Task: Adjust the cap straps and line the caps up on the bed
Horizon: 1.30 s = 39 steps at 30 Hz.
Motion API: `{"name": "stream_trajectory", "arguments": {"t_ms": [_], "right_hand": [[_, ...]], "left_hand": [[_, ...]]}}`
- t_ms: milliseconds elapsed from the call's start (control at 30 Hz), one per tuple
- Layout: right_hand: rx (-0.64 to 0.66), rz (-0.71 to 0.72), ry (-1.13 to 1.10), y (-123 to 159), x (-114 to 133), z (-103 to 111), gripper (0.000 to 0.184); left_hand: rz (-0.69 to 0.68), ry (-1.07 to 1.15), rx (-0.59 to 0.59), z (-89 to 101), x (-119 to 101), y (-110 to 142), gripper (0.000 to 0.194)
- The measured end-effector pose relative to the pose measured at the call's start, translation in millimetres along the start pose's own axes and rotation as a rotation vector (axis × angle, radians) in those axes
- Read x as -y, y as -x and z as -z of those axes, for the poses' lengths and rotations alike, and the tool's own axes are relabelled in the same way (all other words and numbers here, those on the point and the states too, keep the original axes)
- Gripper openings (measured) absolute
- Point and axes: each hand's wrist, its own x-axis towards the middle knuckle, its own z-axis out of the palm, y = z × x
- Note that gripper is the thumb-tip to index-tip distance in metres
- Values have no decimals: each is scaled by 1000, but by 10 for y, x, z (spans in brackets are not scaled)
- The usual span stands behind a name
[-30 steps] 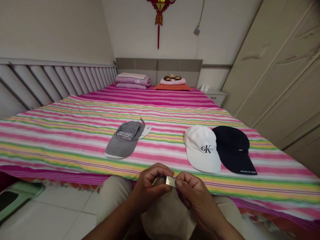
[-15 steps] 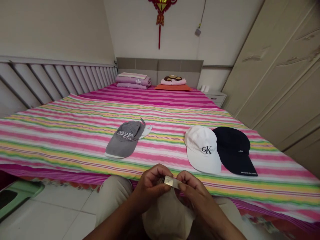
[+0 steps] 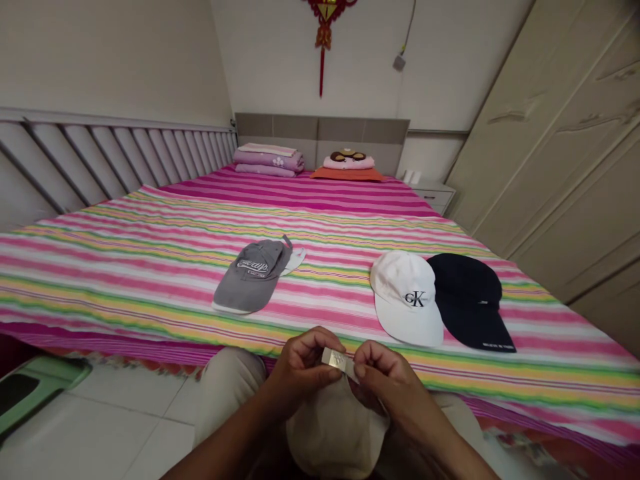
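Note:
A beige cap (image 3: 337, 430) hangs over my lap, its back strap turned up between my two hands. My left hand (image 3: 305, 367) pinches the strap beside its metal buckle (image 3: 336, 359). With thumb and fingertips, my right hand (image 3: 385, 373) grips the strap's other end just right of the buckle. Ahead on the bed lies a grey cap (image 3: 255, 273) with white lettering, a pale strap or cloth piece showing behind it. Further right, a white cap (image 3: 406, 297) with black letters overlaps a black cap (image 3: 467, 300).
Striped sheets cover the bed (image 3: 165, 253). Folded purple bedding (image 3: 267, 161) and a pink-and-orange stack (image 3: 349, 167) rest by the headboard. A metal rail (image 3: 125, 160) runs along the left, a wardrobe (image 3: 555, 147) along the right. A green stool (image 3: 43, 390) stands at lower left.
The buckle has shifted slightly left and tilted a little, with my right fingers now closer to it. Both hands keep hold of the strap. The caps on the bed stay put.

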Motion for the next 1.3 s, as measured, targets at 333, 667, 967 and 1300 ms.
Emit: {"name": "stream_trajectory", "arguments": {"t_ms": [333,667,967,1300], "right_hand": [[63,2,-9,-31,-17,43,32],[-1,11,64,-59,-45,34,27],[56,-4,-6,-56,-15,2,22],[58,7,-105,-96,-44,-24,24]], "left_hand": [[2,78,-7,30,37,-2,20],[65,12,-28,45,9,0,22],[10,81,-27,92,86,13,22],[37,70,-23,92,120,8,24]]}}
